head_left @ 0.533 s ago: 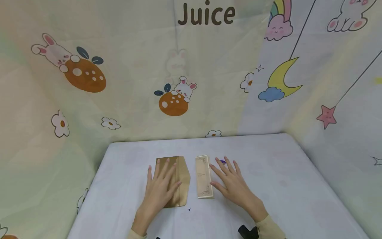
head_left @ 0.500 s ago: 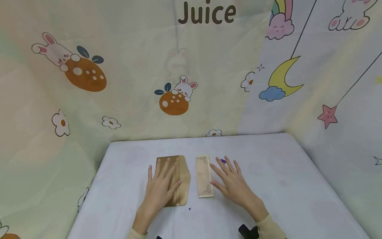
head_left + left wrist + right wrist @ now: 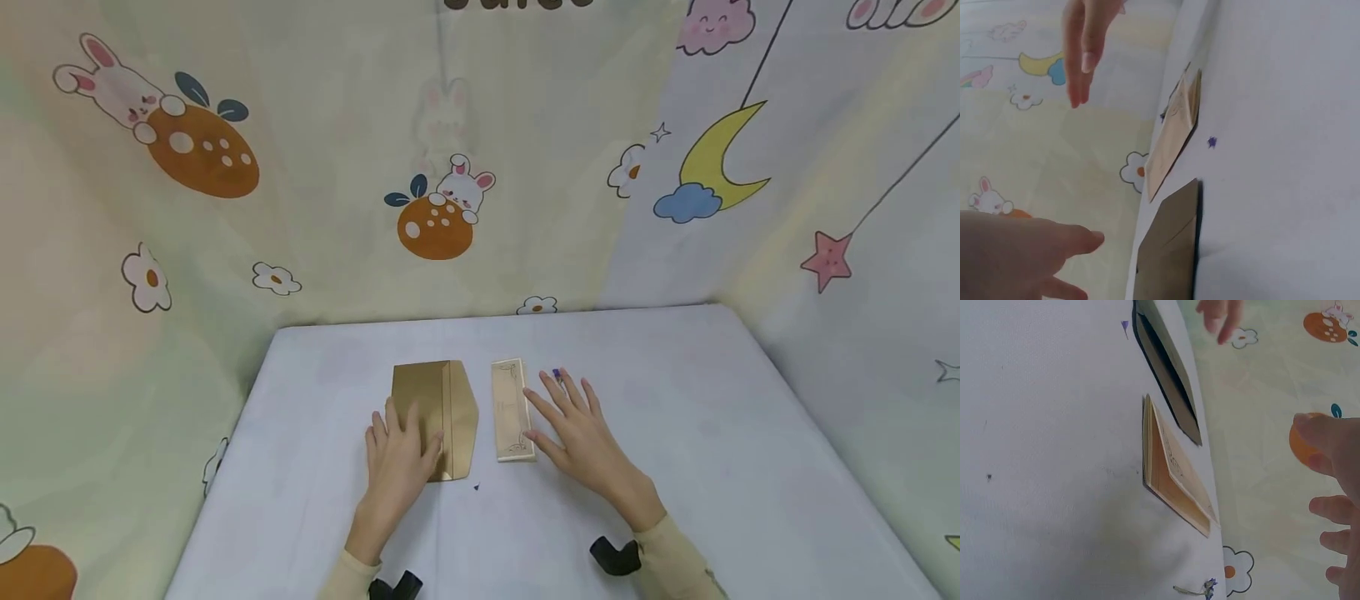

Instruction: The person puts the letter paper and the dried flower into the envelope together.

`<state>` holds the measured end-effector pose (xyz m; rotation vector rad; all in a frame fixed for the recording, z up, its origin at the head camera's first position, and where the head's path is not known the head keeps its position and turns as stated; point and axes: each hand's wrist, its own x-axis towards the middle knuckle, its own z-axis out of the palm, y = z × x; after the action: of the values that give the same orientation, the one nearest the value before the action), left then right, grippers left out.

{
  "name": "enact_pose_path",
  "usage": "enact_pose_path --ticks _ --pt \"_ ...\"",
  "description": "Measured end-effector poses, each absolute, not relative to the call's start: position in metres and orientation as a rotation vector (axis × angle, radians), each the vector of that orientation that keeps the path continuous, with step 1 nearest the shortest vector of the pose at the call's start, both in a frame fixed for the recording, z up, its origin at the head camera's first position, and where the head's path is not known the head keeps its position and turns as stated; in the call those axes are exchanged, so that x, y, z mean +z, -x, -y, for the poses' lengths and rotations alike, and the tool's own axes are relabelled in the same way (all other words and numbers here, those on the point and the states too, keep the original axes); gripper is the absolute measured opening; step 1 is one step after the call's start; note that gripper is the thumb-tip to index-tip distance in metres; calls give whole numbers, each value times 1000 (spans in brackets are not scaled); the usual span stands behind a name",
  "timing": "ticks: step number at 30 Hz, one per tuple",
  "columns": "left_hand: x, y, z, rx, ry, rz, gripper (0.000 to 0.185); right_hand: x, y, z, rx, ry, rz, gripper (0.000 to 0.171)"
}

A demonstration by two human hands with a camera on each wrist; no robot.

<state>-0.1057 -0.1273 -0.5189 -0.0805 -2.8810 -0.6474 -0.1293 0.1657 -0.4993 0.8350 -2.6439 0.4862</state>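
Between empty, loosely spread fingers (image 3: 393, 418) (image 3: 557, 393), a folded card (image 3: 512, 408) gapes in right-wrist view, unlike head view.

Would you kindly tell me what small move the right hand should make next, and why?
Probably lower the right hand and pinch the folded card, since that hand hovers empty near it and the card lies untouched beside the gold envelope.
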Motion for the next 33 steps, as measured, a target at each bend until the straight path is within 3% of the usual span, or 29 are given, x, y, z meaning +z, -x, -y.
enact_pose_path --ticks 14,33 --pt "-554 102 114 -631 -166 2884 72 -503 132 -150 668 -901 2627 55" --pt "-571 109 107 -611 -88 2883 67 -535 150 -91 762 -1133 2769 46"
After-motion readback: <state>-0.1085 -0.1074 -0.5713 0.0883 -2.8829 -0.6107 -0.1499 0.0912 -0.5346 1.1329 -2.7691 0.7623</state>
